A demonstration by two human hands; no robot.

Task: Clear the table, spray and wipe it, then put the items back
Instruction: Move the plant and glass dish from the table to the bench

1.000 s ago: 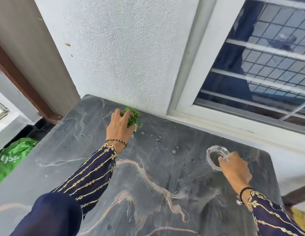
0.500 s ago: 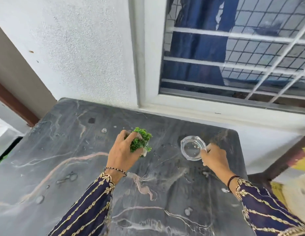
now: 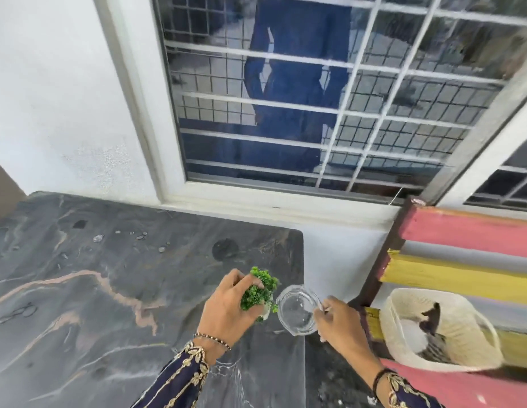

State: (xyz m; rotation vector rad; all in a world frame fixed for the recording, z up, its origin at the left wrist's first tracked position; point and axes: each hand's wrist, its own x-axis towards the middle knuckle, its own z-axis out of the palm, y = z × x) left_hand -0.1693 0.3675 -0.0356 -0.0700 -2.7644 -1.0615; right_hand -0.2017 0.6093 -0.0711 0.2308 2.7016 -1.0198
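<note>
Head view, nearest first: my two sleeves are cut off by the bottom edge, so only wrists and hands show. My left hand point(image 3: 227, 312) is closed round a small green plant point(image 3: 260, 291); my fingers hide most of its pot, and only a pale sliver shows beneath the leaves. My right hand point(image 3: 341, 326) pinches the rim of a clear glass dish point(image 3: 297, 310) between thumb and fingers, and its near edge is lost behind them. Both are held up over the right edge of the dark marbled table point(image 3: 109, 304), the plant just beside the dish. To the right a woven basket point(image 3: 450, 328) sits on a pink and yellow slatted bench point(image 3: 468, 269); what lies inside it is blurred, dark and pale, and I cannot tell what it is. Farther off, droplets and a round dark mark dot the tabletop. Beyond, the barred window point(image 3: 300, 107) reflects a blue-clad figure. I can read no writing anywhere.
</note>
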